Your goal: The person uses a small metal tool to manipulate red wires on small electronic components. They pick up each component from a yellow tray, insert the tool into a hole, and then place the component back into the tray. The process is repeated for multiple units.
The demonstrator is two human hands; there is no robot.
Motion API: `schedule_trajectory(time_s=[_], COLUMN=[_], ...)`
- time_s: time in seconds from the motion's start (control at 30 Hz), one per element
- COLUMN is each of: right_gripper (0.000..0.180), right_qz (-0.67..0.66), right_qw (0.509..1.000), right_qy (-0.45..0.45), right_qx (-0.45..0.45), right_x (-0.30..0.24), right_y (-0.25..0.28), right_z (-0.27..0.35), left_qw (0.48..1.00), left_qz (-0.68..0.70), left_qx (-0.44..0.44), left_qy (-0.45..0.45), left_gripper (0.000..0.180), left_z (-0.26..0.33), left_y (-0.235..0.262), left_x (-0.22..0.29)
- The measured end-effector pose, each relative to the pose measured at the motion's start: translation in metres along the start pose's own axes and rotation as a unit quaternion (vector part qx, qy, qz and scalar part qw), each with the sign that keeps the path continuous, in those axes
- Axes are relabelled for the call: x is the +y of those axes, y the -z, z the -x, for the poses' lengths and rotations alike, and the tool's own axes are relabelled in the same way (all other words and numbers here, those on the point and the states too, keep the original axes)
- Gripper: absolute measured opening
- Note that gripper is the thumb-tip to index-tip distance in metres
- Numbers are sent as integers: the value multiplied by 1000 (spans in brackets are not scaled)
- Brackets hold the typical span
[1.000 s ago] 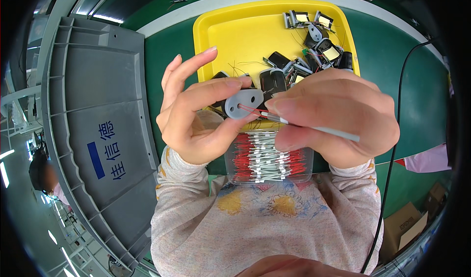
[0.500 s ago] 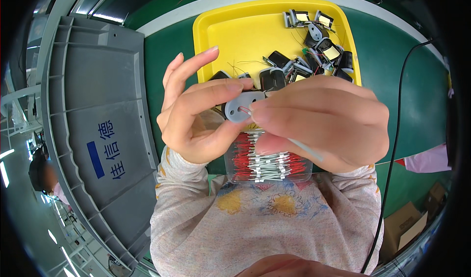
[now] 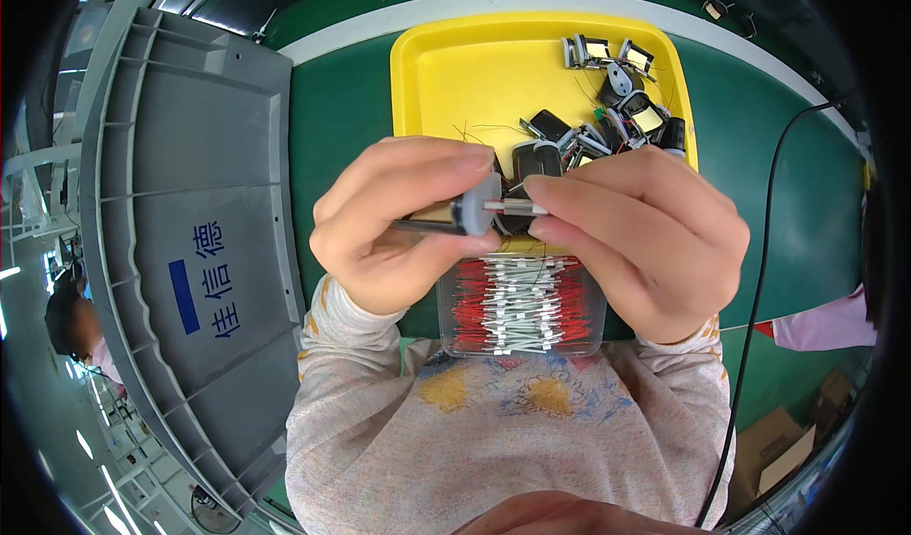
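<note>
Grey end cap [image 3: 482, 203] on a black part [image 3: 424, 226], held between the two hands just in front of the near edge of a yellow tray [image 3: 465, 70]. Left hand [image 3: 384, 222] grasps the part, thumb and fingers about it, cap face turned right. Right hand [image 3: 655, 236] pinches a thin white-sleeved lead [image 3: 519, 208] between thumb and forefinger, lead roughly level and pointing at the cap. A short red length shows at the cap face; whether it enters a hole cannot be told from this angle.

Directly below the hands: clear box [image 3: 595, 343] filled with similar leads [image 3: 520, 307], white middles, red ends. Beyond: more black parts [image 3: 647, 118] clustered in the tray's right half, several with pale yellow patches, fine wires among them. Tray rests on a green table [image 3: 332, 118]. At left, a ribbed grey crate [image 3: 204, 118]; at right, a black cable [image 3: 766, 250].
</note>
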State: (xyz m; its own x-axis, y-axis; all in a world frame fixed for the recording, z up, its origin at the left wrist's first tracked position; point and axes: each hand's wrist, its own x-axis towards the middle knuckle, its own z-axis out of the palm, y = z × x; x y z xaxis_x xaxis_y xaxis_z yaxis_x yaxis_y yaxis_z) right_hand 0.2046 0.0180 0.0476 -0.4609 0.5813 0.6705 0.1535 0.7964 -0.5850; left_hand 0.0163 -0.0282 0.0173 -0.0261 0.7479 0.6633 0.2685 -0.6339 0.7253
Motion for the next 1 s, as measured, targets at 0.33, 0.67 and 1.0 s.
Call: schedule_trajectory(time_s=[0.33, 0.67, 1.0], right_gripper=[38, 38, 13], right_qz=[138, 35, -63], right_qw=[982, 989, 997], right_qy=[128, 145, -36], right_qx=[23, -21, -27], right_x=[0, 6, 23], right_y=[-16, -16, -21], right_z=[4, 4, -7], left_qw=[994, 996, 966], left_qz=[-101, -37, 128], left_qx=[-1, -72, -46], left_qy=[-39, -45, 219], left_gripper=[43, 40, 37], left_z=[0, -2, -6], left_y=[2, 10, 9], left_x=[4, 2, -5])
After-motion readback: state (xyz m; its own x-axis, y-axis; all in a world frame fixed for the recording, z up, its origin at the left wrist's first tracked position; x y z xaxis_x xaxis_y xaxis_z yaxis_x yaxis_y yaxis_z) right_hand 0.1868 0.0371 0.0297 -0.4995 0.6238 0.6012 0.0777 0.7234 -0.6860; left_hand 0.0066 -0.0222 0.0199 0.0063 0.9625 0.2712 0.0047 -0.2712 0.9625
